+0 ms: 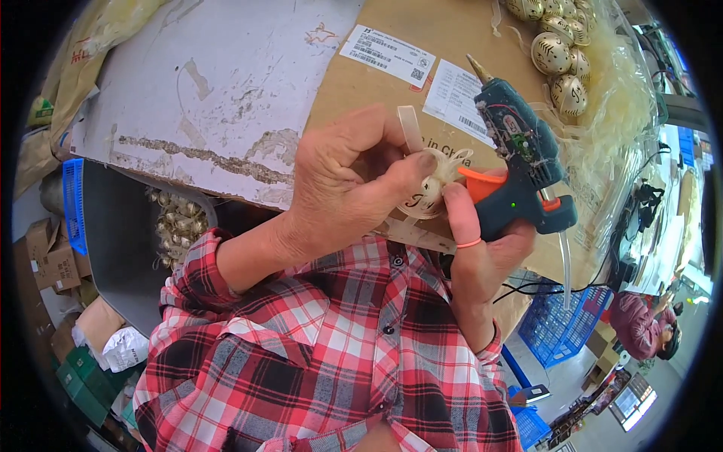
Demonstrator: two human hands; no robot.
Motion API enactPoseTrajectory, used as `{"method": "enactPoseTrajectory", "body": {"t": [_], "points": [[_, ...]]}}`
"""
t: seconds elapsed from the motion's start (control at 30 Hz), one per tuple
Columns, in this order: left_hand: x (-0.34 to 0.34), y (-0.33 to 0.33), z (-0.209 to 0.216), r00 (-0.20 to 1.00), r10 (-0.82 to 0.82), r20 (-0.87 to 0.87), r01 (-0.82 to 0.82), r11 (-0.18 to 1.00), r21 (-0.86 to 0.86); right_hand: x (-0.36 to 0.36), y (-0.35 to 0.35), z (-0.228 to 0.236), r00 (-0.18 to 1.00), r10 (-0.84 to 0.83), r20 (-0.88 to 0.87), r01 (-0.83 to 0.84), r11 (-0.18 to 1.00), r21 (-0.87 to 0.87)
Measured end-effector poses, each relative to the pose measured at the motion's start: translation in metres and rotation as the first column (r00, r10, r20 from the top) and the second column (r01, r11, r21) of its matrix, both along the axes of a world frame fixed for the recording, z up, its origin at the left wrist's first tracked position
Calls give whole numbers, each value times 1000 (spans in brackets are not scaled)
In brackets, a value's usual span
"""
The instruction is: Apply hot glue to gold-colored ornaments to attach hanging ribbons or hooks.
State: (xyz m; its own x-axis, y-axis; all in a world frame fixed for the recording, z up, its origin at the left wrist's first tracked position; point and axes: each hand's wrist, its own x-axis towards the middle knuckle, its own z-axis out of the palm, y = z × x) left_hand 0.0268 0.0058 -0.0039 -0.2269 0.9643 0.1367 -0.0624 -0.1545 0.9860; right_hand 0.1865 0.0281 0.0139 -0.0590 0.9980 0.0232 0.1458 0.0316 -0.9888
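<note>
Between my two hands is a cream bauble (pixel 419 202) with dark markings and a pale ribbon bow (pixel 444 167) at its top. My left hand (pixel 354 169) pinches the bauble and a cream ribbon (pixel 410 128), whose loose end sticks up past the fingers. Held in my right hand (pixel 489 252) is a dark green glue gun (pixel 520 143) with an orange trigger, its nozzle tilted up and to the left. A clear glue stick hangs out of the gun's back end. My right thumb touches the side of the bauble.
Cardboard (pixel 354 98) with white labels covers the right of the worn white table (pixel 226 68). Gold baubles (pixel 553 53) and clear plastic wrap (pixel 617 128) lie at the back right. A grey bin (pixel 124 248) holds more baubles at left. Blue crates (pixel 557 324) and another person (pixel 640 324) are at lower right.
</note>
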Motion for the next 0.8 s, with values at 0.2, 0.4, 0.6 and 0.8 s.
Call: {"method": "enactPoseTrajectory", "body": {"t": [0.2, 0.4, 0.6, 0.8], "points": [[1, -2, -9, 995, 43, -89, -41, 999, 23, -1, 4, 3, 1000, -14, -8, 13, 994, -106], [1, 0, -16, 979, 74, -192, -46, 988, 145, 3, 1, 3, 988, -41, -149, 11, 980, -197], [5, -3, -16, 962, 115, -249, -60, 974, 217, 3, -3, 3, 989, -19, -146, -6, 986, -168], [6, 2, -10, 904, 251, -347, -126, 931, 344, 2, -4, 7, 982, -17, -186, -29, 970, -243]]}}
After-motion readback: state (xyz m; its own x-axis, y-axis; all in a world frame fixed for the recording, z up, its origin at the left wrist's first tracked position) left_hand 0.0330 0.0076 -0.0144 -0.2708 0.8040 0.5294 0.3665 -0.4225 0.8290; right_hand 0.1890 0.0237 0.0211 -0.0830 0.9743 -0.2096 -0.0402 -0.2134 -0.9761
